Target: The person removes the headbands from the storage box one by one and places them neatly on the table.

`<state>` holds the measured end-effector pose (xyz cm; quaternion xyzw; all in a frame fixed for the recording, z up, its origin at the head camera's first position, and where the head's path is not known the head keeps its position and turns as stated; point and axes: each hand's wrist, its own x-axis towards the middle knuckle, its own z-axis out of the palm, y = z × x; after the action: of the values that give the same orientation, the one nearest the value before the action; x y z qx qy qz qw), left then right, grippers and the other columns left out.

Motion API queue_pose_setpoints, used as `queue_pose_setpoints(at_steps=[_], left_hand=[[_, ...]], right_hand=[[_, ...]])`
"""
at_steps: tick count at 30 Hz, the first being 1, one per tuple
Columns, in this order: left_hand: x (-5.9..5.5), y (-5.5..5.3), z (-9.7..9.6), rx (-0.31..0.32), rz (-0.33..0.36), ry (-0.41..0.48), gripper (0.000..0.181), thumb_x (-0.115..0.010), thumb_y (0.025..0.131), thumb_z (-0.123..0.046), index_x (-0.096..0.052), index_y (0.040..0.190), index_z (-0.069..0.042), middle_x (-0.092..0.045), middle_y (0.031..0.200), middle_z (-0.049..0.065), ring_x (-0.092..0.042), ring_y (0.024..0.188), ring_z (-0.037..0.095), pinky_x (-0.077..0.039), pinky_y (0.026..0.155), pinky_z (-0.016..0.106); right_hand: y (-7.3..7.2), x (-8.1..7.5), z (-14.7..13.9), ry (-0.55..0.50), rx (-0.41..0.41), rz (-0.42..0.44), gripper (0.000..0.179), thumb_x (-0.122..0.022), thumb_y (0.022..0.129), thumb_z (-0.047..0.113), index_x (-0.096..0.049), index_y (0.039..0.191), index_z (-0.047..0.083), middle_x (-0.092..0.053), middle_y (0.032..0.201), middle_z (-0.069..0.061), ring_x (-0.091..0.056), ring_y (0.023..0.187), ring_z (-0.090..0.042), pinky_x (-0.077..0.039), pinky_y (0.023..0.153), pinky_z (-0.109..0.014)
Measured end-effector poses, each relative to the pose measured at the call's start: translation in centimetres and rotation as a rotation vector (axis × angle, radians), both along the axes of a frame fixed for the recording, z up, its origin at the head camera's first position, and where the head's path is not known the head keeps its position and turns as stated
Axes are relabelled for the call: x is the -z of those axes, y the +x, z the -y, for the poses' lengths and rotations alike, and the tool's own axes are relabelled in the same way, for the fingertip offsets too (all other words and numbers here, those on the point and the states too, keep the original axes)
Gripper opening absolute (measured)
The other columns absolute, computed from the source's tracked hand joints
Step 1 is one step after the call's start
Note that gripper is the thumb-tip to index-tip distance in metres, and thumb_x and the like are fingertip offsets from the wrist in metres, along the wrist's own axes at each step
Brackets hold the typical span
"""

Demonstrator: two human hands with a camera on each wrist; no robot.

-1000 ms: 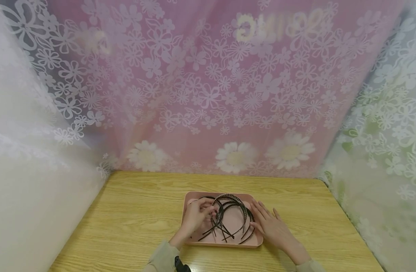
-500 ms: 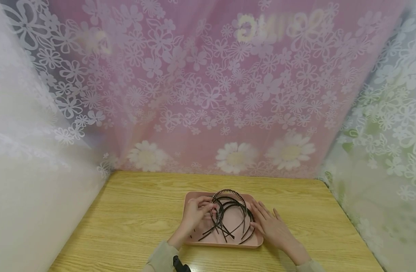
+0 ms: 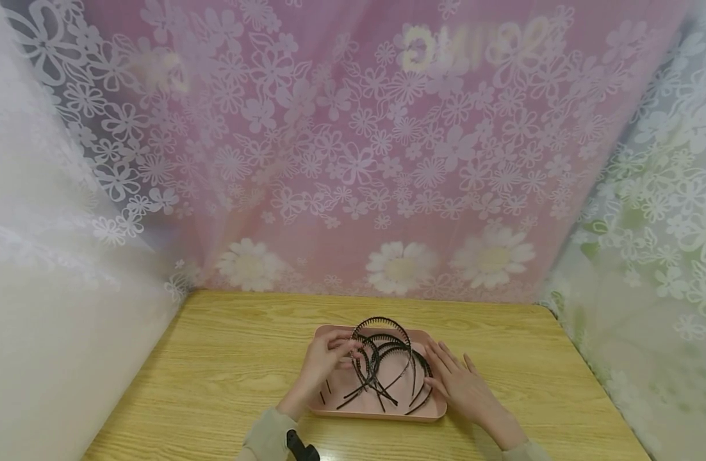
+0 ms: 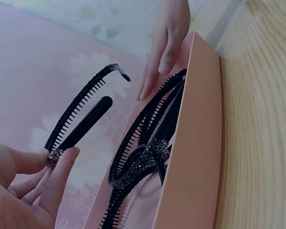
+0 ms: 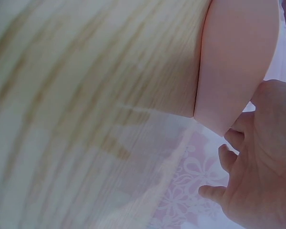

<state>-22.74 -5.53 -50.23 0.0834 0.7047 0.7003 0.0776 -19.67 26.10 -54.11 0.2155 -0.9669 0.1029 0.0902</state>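
My left hand [image 3: 320, 360] pinches a black toothed headband [image 4: 72, 106] with glittery trim between thumb and fingertips, raised over the pink tray [image 4: 195, 138]. Its band arches above the far rim in the head view. Inside the tray lie several more black headbands [image 4: 138, 162], overlapping one another, some with sparkly decoration. At the tray's right end rests my right hand [image 3: 468, 392], fingers extended along the rim and thumb over the edge. The right wrist view shows that hand [image 5: 262, 162] against the tray's outer corner.
The tray sits on a wood-grain table [image 3: 238, 358]. A pink floral curtain [image 3: 353, 160] hangs behind it, with pale sheets on both sides. A black strap [image 3: 301, 446] is on the left wrist.
My left hand has moved slightly left and up, lifting the pinched headband so its arch rises higher above the others. The right hand stays at the tray's right end.
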Motion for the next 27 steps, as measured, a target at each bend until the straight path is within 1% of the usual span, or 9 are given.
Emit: queue_pose_setpoints(at_steps=[5,9,11,16,19,23,27], left_hand=[[-0.1,-0.1,0.9,-0.017,0.008,0.03,0.041,-0.062,0.102,-0.014,-0.056,0.137,0.006,-0.071,0.117,0.024,-0.07,0.104,0.042,-0.06,0.084,0.049],[-0.1,-0.2,1.6,-0.021,0.007,0.049,0.04,-0.061,0.103,-0.013,-0.056,0.136,0.007,-0.07,0.118,0.025,-0.07,0.104,0.043,-0.058,0.087,0.054],[0.0,-0.3,1.9,-0.026,0.009,0.051,0.039,-0.061,0.103,-0.013,-0.056,0.136,0.009,-0.07,0.118,0.025,-0.07,0.104,0.042,-0.058,0.087,0.053],[-0.1,-0.4,2.5,-0.053,0.042,0.061,0.039,-0.06,0.103,-0.011,-0.055,0.137,0.009,-0.07,0.118,0.026,-0.071,0.104,0.037,-0.058,0.088,0.049],[-0.1,-0.4,2.9,-0.07,0.056,0.073,0.039,-0.06,0.103,-0.01,-0.054,0.138,0.008,-0.069,0.119,0.026,-0.071,0.104,0.035,-0.058,0.088,0.049],[0.0,-0.6,3.6,-0.095,0.064,0.082,0.039,-0.059,0.104,-0.009,-0.054,0.138,0.009,-0.068,0.121,0.027,-0.071,0.104,0.036,-0.059,0.086,0.048],[0.2,-0.9,4.4,-0.13,0.067,0.06,0.038,-0.06,0.103,-0.009,-0.056,0.137,0.007,-0.069,0.12,0.027,-0.071,0.104,0.037,-0.06,0.086,0.047]], right_hand=[[0.0,-0.1,0.1,0.007,-0.007,-0.015,0.063,-0.062,0.101,0.035,-0.045,0.153,0.006,-0.039,0.16,-0.013,-0.037,0.146,-0.035,-0.029,0.112,-0.07],[0.1,-0.3,0.1,0.008,-0.01,-0.016,0.063,-0.063,0.1,0.035,-0.045,0.153,0.006,-0.039,0.16,-0.012,-0.037,0.146,-0.036,-0.029,0.112,-0.07],[0.1,-0.3,0.1,0.008,-0.011,-0.017,0.063,-0.063,0.1,0.035,-0.045,0.153,0.006,-0.039,0.16,-0.012,-0.037,0.146,-0.036,-0.029,0.111,-0.07],[0.1,-0.4,0.1,0.01,-0.01,-0.017,0.063,-0.063,0.101,0.035,-0.045,0.153,0.006,-0.038,0.16,-0.012,-0.037,0.146,-0.036,-0.029,0.112,-0.07],[0.1,-0.4,0.1,0.013,-0.01,-0.011,0.062,-0.062,0.101,0.035,-0.045,0.153,0.006,-0.038,0.16,-0.012,-0.037,0.146,-0.036,-0.029,0.112,-0.07],[0.1,-0.3,0.1,0.015,-0.013,-0.005,0.062,-0.061,0.101,0.036,-0.045,0.153,0.006,-0.039,0.16,-0.012,-0.037,0.146,-0.036,-0.029,0.112,-0.07],[0.2,-0.3,0.0,0.014,-0.014,-0.002,0.062,-0.061,0.101,0.036,-0.045,0.153,0.006,-0.038,0.161,-0.012,-0.037,0.146,-0.035,-0.029,0.111,-0.07]])
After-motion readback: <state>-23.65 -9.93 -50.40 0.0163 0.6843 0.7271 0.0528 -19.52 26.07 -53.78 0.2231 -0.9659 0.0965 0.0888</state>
